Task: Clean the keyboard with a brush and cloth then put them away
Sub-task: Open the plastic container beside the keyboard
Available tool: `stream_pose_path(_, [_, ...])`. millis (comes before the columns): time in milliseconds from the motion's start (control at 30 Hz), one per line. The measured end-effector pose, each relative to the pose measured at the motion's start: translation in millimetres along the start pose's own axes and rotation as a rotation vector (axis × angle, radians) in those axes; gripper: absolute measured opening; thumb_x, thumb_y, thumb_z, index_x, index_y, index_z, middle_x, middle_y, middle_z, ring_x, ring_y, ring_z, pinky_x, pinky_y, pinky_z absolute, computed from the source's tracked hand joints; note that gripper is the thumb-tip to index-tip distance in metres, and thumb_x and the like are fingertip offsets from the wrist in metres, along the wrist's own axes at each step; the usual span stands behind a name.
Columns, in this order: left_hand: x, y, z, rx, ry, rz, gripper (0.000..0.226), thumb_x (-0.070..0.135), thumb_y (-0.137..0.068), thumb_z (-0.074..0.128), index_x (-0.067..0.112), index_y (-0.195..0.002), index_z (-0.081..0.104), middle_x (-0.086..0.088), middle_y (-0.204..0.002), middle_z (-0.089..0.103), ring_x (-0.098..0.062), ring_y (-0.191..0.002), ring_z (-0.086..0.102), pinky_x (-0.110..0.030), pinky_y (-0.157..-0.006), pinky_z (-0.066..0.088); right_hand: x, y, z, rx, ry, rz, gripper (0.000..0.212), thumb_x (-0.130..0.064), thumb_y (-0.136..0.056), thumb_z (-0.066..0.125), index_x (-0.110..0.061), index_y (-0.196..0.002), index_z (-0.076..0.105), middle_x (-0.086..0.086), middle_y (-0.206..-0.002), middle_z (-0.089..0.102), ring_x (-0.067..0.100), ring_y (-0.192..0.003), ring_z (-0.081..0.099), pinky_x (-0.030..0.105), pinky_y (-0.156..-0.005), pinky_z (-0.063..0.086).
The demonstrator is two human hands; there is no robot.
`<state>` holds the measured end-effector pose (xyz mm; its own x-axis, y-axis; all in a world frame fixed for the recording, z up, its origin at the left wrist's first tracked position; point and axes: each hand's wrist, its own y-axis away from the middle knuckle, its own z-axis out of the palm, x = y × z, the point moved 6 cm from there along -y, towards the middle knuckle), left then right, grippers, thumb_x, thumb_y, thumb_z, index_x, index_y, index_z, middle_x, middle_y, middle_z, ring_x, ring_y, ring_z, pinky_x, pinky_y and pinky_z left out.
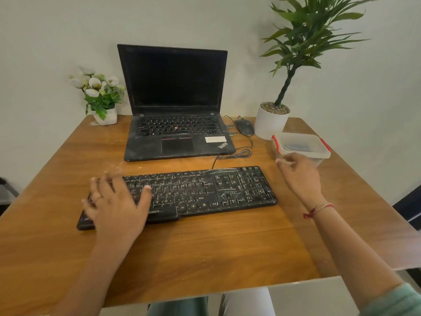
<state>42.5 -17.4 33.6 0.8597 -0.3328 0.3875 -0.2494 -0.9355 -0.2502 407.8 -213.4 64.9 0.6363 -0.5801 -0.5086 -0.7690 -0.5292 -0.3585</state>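
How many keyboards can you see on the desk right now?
2. The black keyboard lies in front, its left end under the left hand. The laptop keyboard is behind it, by the wall. No others show; none looks hidden.

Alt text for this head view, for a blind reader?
A person's left hand is spread over the left end of a dusty keyboard on a wooden table, while the empty right hand hovers near a clear container with red clips. Behind are an open laptop, a flower pot and a potted plant.
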Motion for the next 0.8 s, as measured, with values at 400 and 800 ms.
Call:
stream_pose_path(400, [186, 43, 56, -0.2, 0.186, 0.637, 0.071, 0.061, -0.088, 0.028, 0.022, -0.147, 0.018, 0.0, -0.155, 0.011, -0.02, -0.145, -0.005, -0.043, -0.115, -0.005, 54, -68, 6, -0.155, 0.579, -0.191, 0.039, -0.01, -0.087, 0.053, -0.012, -0.126, 0.054, 0.011, -0.121, 0.062, 0.031, -0.1, 0.062, 0.043, -0.087, 0.053])
stream_pose_path(800, [279, 36, 80, -0.422, 0.365, 0.769, 0.064, 0.047, -0.093, 0.045, 0.012, -0.143, 0.027, -0.008, -0.146, 0.034, -0.024, -0.136, 0.029, -0.038, -0.11, 0.026, 66, -39, -9, -0.117, 0.585, -0.258, 0.05, -0.004, -0.09, 0.053, -0.02, -0.137, 0.048, 0.004, -0.133, 0.057, 0.028, -0.108, 0.062, 0.041, -0.092, 0.052])
